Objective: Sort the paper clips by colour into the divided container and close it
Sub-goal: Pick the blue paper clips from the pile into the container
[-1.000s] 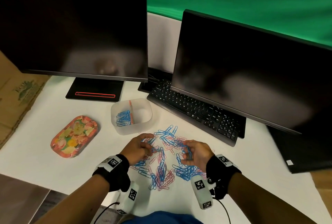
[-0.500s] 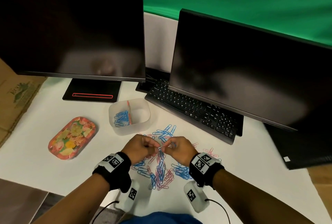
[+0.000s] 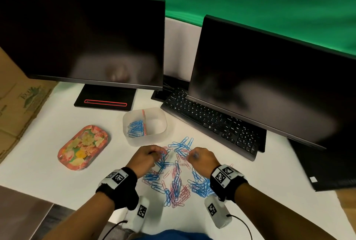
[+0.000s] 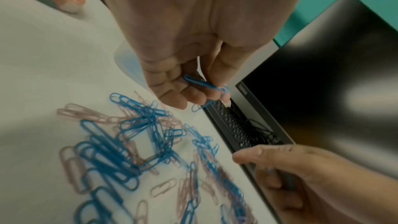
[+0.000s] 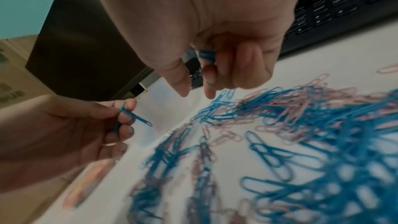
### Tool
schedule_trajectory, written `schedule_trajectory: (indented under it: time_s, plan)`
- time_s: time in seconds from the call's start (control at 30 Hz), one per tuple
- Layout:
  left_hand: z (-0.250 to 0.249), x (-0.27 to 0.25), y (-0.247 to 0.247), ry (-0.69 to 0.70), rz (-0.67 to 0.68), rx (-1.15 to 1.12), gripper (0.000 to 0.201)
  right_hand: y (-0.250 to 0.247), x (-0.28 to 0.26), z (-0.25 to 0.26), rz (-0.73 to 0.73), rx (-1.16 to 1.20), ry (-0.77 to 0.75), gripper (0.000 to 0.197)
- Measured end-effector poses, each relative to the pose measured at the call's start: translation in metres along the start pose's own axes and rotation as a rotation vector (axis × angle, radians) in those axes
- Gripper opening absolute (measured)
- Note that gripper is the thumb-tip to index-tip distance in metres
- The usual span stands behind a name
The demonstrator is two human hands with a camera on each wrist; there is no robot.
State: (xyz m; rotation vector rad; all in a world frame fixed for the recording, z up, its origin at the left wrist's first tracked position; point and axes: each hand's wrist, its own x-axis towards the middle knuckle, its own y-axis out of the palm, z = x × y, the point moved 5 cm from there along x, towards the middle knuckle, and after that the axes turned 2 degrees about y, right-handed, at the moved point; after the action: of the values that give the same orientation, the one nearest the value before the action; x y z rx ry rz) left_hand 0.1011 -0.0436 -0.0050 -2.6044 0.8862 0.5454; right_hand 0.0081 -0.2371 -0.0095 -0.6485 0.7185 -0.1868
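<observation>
A mixed pile of blue and pink paper clips (image 3: pixel 174 179) lies on the white desk. Behind it stands the translucent divided container (image 3: pixel 163 124), open, with blue clips (image 3: pixel 135 129) in its left compartment and its right compartment bare. My left hand (image 3: pixel 154 153) hovers over the pile's left side and pinches a few blue clips (image 4: pixel 204 84) between thumb and fingers. Over the pile's right side, my right hand (image 3: pixel 192 156) keeps blue clips (image 5: pixel 206 55) tucked under its curled fingers, thumb and forefinger pointing down.
The floral lid (image 3: pixel 83 147) lies left of the container. A black keyboard (image 3: pixel 210 122) runs diagonally just beyond the pile, under the right monitor (image 3: pixel 269 77). The left monitor's stand (image 3: pixel 105 98) sits behind the container. Cardboard (image 3: pixel 17 101) borders the desk's left edge.
Half a second ago both hands met fingertip to fingertip above the pile. They have since drawn apart, the right one moving right, each still holding blue clips.
</observation>
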Motion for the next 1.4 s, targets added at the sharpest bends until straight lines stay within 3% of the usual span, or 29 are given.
schedule_trajectory:
  time_s: [0.17,0.27,0.47,0.6,0.77,0.97,1.1,1.17,1.27,1.4]
  plan:
    - [-0.027,0.001,-0.034,0.033,-0.191,-0.299,0.027,0.012,0.002,0.058,0.219,0.509,0.101,0.010]
    - [-0.039,0.011,-0.063,0.079,-0.315,-0.324,0.028,0.012,0.007,0.112,0.310,0.664,0.059,0.003]
    - [-0.045,0.033,-0.101,0.000,-0.430,-0.168,0.019,0.024,0.027,0.182,0.331,0.618,0.020,0.008]
    - [-0.039,0.043,-0.109,-0.092,-0.432,-0.048,0.016,0.034,0.039,0.194,0.279,0.621,0.093,0.007]
    - [-0.039,0.049,-0.112,-0.160,-0.438,-0.087,0.018,0.042,0.052,0.198,0.243,0.648,0.149,0.020]
    - [-0.039,0.045,-0.120,-0.133,-0.457,-0.035,0.013,0.048,0.058,0.197,0.280,0.736,0.177,0.016]
    - [-0.038,0.034,-0.127,-0.056,-0.478,0.068,0.014,0.037,0.055,0.190,0.286,0.743,0.056,0.021]
    - [-0.031,0.028,-0.126,-0.003,-0.440,0.151,0.013,0.023,0.049,0.175,0.246,0.635,-0.025,0.021]
    - [-0.013,0.017,-0.111,0.052,-0.310,0.329,0.009,0.007,0.035,0.136,0.124,0.232,-0.174,0.024]
    - [0.004,0.010,-0.074,0.107,-0.159,0.654,0.008,0.013,0.022,0.085,0.065,-0.217,-0.218,0.025]
